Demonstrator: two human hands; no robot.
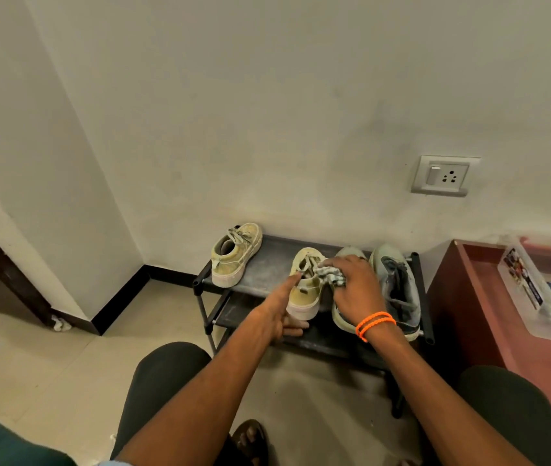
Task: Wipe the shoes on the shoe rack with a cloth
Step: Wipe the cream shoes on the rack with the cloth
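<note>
Plain wall behind rack [267, 264]. Right hand [356, 285] clutches cloth [329, 275], wiping yellow shoe [306, 284] mid-rack; left hand [276, 311] steadies it, fingers straight. Next likely: grey pair [398, 284], right edge.

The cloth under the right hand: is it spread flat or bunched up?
Bunched up: the cloth shows crumpled folds beside the right hand.

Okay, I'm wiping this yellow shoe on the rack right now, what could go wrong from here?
The yellow shoe sits near the front edge of the rack, steadied only by your left hand; a hard push from the cloth could tip it off. The loose laces might snag in the cloth under your right hand. The top shelf looks dusty, so the cloth may pick that up.
</note>
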